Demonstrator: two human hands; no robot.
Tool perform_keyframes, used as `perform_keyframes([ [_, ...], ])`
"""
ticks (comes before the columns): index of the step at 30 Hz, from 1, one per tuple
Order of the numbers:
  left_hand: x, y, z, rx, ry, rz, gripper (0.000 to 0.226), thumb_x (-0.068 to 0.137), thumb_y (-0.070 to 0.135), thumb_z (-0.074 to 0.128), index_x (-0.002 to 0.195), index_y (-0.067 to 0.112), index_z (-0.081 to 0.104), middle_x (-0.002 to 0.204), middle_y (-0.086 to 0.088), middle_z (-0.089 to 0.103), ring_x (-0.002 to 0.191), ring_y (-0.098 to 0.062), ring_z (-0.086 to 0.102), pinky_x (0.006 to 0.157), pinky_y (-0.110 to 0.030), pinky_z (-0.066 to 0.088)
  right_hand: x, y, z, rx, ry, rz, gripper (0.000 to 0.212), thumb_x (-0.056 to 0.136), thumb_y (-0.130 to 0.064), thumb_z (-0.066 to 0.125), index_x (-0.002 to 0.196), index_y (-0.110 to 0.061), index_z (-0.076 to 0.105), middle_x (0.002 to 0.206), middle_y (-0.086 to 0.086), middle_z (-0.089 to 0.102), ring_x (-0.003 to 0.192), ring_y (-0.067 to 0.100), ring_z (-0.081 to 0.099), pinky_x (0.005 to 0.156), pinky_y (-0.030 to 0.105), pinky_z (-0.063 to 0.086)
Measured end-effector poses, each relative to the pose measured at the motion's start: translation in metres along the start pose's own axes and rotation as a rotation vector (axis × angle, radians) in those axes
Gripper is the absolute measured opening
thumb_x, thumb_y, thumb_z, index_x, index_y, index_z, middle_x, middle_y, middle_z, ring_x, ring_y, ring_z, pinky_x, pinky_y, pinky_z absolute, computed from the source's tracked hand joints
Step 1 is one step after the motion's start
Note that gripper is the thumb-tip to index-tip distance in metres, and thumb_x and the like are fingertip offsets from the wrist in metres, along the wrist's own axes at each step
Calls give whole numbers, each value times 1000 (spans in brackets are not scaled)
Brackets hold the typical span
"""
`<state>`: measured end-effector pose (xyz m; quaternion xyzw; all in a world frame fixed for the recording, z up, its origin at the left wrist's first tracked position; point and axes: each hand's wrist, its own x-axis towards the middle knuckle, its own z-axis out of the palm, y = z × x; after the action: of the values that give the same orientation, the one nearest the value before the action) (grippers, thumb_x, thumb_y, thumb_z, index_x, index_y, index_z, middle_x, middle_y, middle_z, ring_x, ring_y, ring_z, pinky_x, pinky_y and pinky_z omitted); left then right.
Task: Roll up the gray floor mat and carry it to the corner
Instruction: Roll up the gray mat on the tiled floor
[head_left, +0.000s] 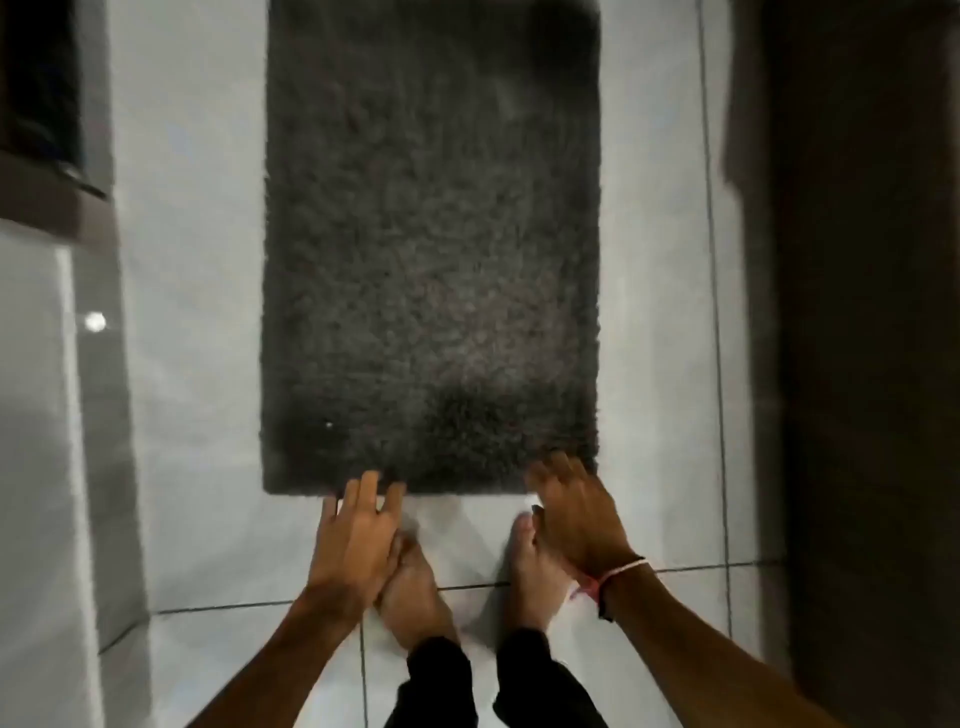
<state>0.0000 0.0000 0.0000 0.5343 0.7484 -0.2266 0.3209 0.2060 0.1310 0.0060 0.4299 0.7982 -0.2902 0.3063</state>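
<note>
The gray floor mat (431, 249) lies flat on the white tile floor (187, 364). No part of it is rolled up, so the job has only just begun. The mat runs straight away from the person, and its near short edge is just in front of the person's bare feet (415, 587).

Both hands are down at that near edge. The left hand (356, 535) is by the near left part of the edge. Its fingers (368, 491) are spread out and loose, and the tips just reach the fuzzy edge. They are not holding anything. The right hand (576, 514) is at the near right corner of the mat. Its fingers lie on top of the fuzz, stretched out, and do not pinch the mat. This hand is a bit blurry.

Almost everything is left to do. The person must lift the near edge, roll the whole mat up, pick up the roll and carry it to the corner. Which corner is meant cannot be told from this view.
</note>
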Motion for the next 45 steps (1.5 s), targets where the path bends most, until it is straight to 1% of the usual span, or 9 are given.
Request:
perform_keyframes([
  [6,103,-8,86,301,-38,228,82,56,23,89,132,5,65,134,-34,59,118,-48,60,96,-62,50,88,-11,106,-100,53,-33,98,66,-36,82,149,-9,38,153,24,41,140,41,39,115,55,34],
  [9,125,-23,91,433,41,344,76,65,26,81,135,7,58,132,-32,57,115,-47,58,92,-61,49,103,-8,123,-174,105,-38,110,57,-39,84,150,-6,37,153,30,39,140,45,38,117,63,31],
  [14,132,-17,62,201,-47,210,59,67,11,74,125,10,60,115,-20,63,97,-42,63,64,-45,53,94,-14,114,-186,107,-18,73,78,-16,70,146,-10,45,148,26,48,136,43,46,117,65,30],
  [19,149,-39,3,-306,-99,44,58,81,6,64,136,19,54,120,-23,64,109,-46,60,89,-52,51,120,7,38,-59,255,9,33,92,-29,64,124,-20,62,113,10,74,110,32,66,113,48,34],
  [25,150,-63,-16,58,472,20,34,93,24,66,122,9,55,116,-23,57,102,-41,52,87,-53,46,152,0,-8,-129,478,58,31,89,-23,72,117,-13,65,122,14,64,117,39,54,107,55,37],
  [30,146,-71,22,194,254,197,76,81,53,71,135,6,48,128,-21,53,110,-39,51,102,-58,41,142,-1,22,-196,321,-13,69,84,-67,62,121,-8,64,128,15,66,119,38,59,113,58,36],
  [35,168,-77,24,225,214,195,96,61,8,86,140,15,32,128,-18,39,108,-38,47,94,-55,48,152,3,38,-259,422,-73,53,78,-13,78,125,-7,56,121,19,63,109,42,60,105,56,46],
  [39,149,-65,34,81,232,129,79,72,-3,74,140,15,40,129,-21,48,106,-40,50,87,-52,52,131,4,43,-169,457,-49,34,85,-8,69,118,-10,62,113,15,69,103,40,65,101,51,49],
  [45,98,-44,51,-76,-169,190,62,95,13,55,151,31,38,146,-4,47,126,-29,49,108,-40,42,79,20,40,-167,-7,-37,40,90,-16,68,129,-20,61,125,10,70,114,34,65,100,44,50],
])
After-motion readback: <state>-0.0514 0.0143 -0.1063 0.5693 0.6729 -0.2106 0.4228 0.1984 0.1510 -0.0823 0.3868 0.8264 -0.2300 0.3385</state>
